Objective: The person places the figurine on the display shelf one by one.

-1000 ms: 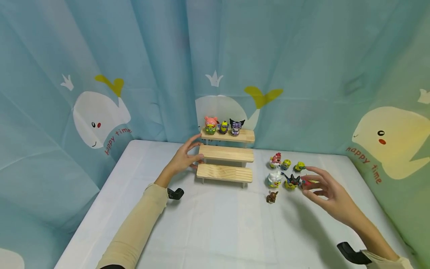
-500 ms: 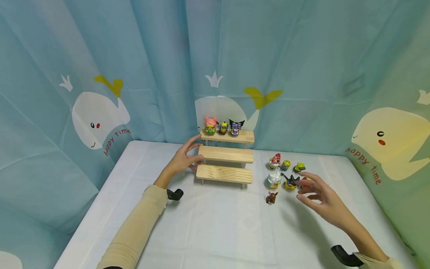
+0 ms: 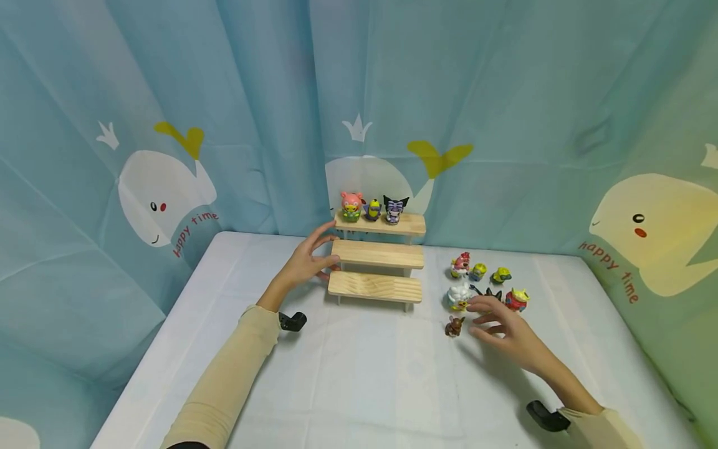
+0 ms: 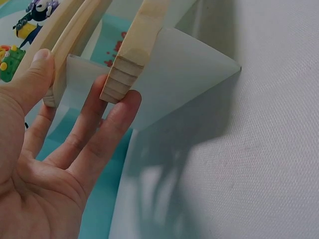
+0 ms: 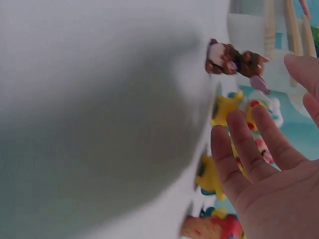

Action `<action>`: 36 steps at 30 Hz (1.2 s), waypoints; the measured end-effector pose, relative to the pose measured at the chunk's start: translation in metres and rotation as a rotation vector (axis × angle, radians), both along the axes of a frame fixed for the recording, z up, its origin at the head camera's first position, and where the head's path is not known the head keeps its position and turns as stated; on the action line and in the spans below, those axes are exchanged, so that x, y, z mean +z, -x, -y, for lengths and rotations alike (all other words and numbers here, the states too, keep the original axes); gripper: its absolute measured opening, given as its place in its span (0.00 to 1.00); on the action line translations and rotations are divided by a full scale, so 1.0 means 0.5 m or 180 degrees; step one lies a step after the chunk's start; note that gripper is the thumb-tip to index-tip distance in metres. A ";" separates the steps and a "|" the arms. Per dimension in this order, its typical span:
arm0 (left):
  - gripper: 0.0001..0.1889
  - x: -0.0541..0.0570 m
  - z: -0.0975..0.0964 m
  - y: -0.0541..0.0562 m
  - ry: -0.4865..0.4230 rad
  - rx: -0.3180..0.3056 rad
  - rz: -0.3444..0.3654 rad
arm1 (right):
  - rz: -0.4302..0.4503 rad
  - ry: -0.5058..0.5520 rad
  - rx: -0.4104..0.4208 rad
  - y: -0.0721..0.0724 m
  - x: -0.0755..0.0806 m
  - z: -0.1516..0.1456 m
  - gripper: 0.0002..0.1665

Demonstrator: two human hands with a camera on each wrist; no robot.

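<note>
White table (image 3: 364, 374): bracing shelf (image 3: 381, 254) edge with spread left hand (image 3: 301, 267); seemingly choosing brown figurine (image 3: 454, 327) with wide right hand (image 3: 514, 333); next, pinch.

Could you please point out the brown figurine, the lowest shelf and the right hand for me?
Brown figurine (image 3: 453, 327): head view, on its body.
Lowest shelf (image 3: 374, 286): head view, on its board's top.
Right hand (image 3: 512, 335): head view, on the hand's middle.

Three wooden boards (image 3: 377, 254) are forming steps near the back edge of the worktop (image 3: 348, 386); three figurines (image 3: 373, 211) are standing toward the left end of the top board (image 3: 412, 222), seven more figurines (image 3: 459, 295) toward the worktop's back right corner.
</note>
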State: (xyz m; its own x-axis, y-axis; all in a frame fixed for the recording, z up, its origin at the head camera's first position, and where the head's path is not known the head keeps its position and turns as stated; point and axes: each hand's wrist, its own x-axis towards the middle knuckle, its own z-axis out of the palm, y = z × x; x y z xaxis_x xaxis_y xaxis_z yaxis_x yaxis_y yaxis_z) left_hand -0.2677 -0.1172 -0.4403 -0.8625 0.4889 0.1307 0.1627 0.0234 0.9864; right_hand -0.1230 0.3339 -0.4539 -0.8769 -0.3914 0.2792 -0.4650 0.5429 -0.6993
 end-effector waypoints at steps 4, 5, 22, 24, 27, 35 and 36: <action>0.42 0.000 0.000 0.000 -0.0005 0.0006 0.0017 | 0.0051 0.0072 0.0112 0.011 -0.022 0.008 0.24; 0.42 0.000 0.000 0.000 -0.0001 0.0007 0.0022 | 0.0051 0.0091 0.0138 0.013 -0.027 0.010 0.23; 0.41 -0.002 0.000 0.002 0.0024 0.0024 0.0015 | -0.0131 0.0127 0.0183 0.017 -0.050 0.029 0.22; 0.41 -0.002 -0.001 0.002 0.0030 0.0030 0.0001 | -0.0120 0.0133 0.0170 0.016 -0.051 0.029 0.22; 0.41 -0.003 -0.001 0.002 0.0038 0.0032 -0.0017 | -0.0091 0.0130 0.0148 0.016 -0.054 0.028 0.21; 0.41 -0.002 -0.002 0.002 0.0014 0.0032 -0.0024 | -0.0039 0.0131 0.0087 0.016 -0.059 0.029 0.20; 0.41 -0.002 -0.002 0.002 0.0020 0.0032 -0.0024 | -0.0044 0.0135 0.0082 0.016 -0.059 0.029 0.20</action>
